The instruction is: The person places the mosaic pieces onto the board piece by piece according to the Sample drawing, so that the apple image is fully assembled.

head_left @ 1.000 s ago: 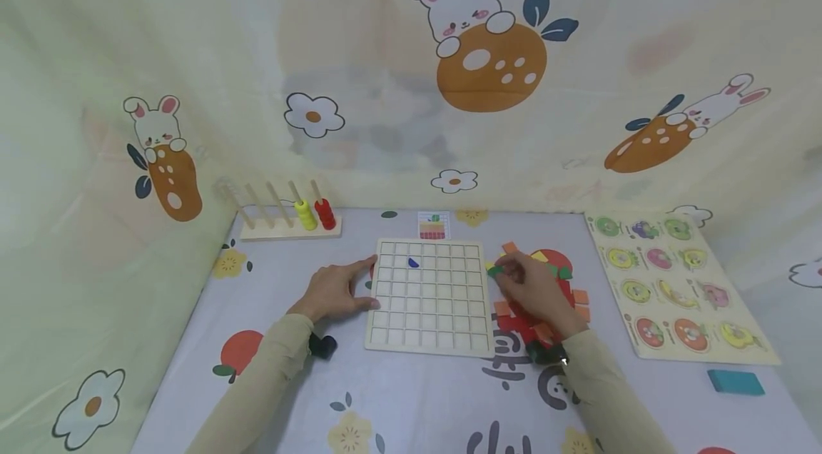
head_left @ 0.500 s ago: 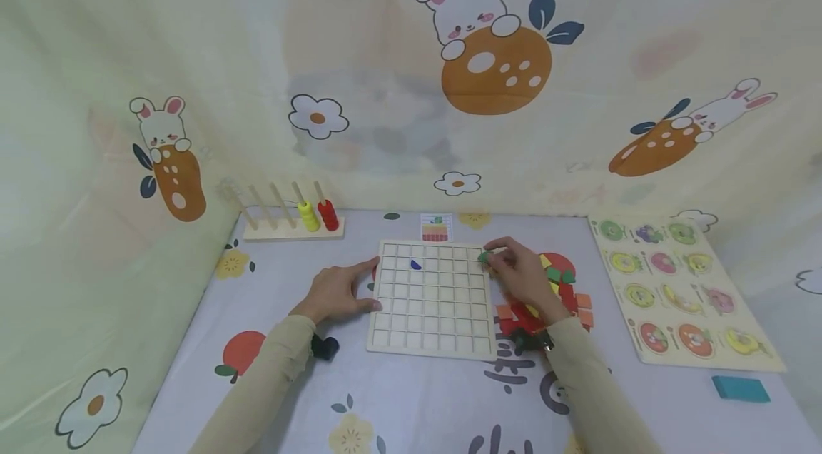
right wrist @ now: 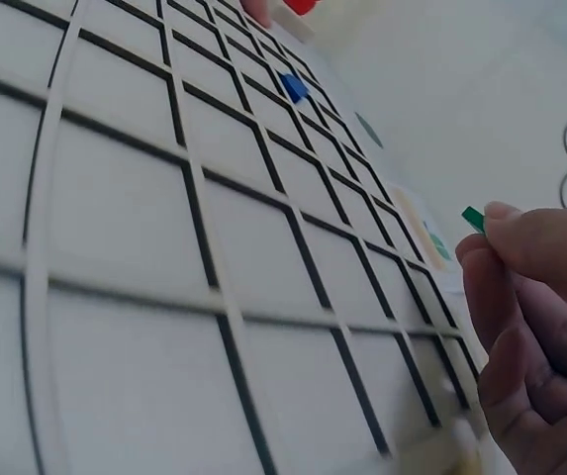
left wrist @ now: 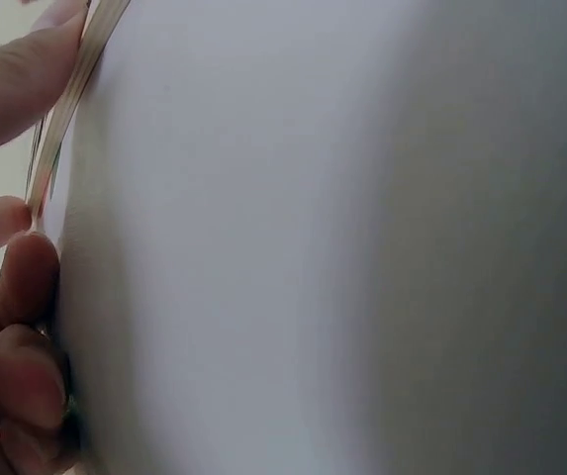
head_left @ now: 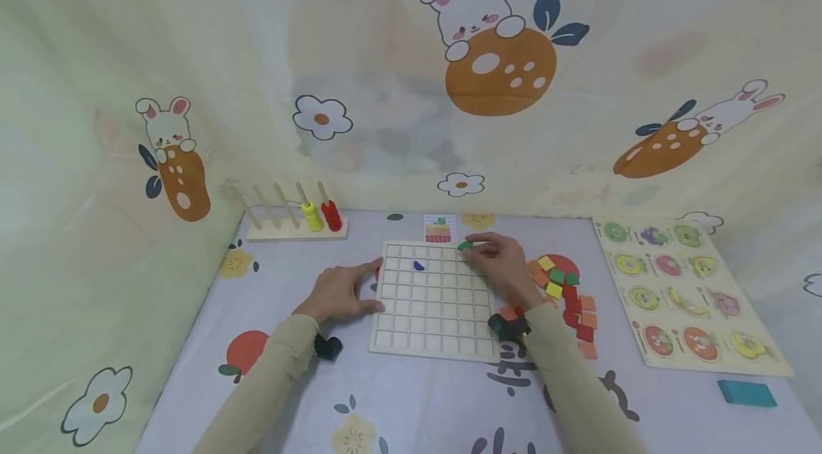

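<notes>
A pale wooden grid board lies on the table before me. My left hand touches its left edge, thumb and index finger spread apart along it; in the left wrist view the fingertips meet the board's rim and the other fingers curl below. Between thumb and index finger my right hand pinches a small green piece at the board's back right corner. The right wrist view shows this green piece beyond the grid's far edge. One blue piece sits in a cell near the back.
Right of the board lie loose red, orange, yellow and green pieces. A picture card is behind the board. A bead rack stands back left; a fruit puzzle board and teal block lie at right.
My right hand has carried the green piece from the loose pieces leftward and back to the board's far right corner. The left hand has stayed at the board's left edge.
</notes>
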A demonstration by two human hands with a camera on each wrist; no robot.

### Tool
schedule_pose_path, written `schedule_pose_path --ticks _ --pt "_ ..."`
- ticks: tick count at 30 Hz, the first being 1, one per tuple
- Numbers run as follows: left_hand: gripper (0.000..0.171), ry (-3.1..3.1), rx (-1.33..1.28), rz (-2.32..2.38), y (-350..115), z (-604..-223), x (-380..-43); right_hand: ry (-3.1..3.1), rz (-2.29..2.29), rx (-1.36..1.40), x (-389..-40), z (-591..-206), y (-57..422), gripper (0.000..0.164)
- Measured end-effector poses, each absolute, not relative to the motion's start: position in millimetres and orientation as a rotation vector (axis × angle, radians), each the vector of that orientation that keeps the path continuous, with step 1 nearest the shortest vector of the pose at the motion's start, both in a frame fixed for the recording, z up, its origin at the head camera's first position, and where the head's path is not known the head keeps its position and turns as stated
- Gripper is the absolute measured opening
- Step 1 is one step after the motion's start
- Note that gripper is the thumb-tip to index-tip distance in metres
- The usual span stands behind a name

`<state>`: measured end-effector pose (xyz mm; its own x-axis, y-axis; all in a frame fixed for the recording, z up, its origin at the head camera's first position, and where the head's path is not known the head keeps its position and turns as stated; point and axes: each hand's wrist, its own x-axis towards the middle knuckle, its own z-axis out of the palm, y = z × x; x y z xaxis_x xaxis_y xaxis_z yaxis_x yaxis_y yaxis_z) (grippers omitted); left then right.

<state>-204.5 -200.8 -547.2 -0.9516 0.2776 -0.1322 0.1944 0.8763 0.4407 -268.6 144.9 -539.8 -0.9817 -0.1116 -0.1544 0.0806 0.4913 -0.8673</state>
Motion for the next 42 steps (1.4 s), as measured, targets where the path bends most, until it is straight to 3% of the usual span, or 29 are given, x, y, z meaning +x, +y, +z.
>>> schedule_pose_path --ticks 15,42 --pt "0.096 2.682 0.260 0.663 -189 -543 -202 2.698 -1.376 -0.306 -281 -554 103 0.033" --pt "0.105 2.436 0.232 1.129 -202 -554 -193 2.753 -1.233 -0.324 -284 -563 100 0.038"
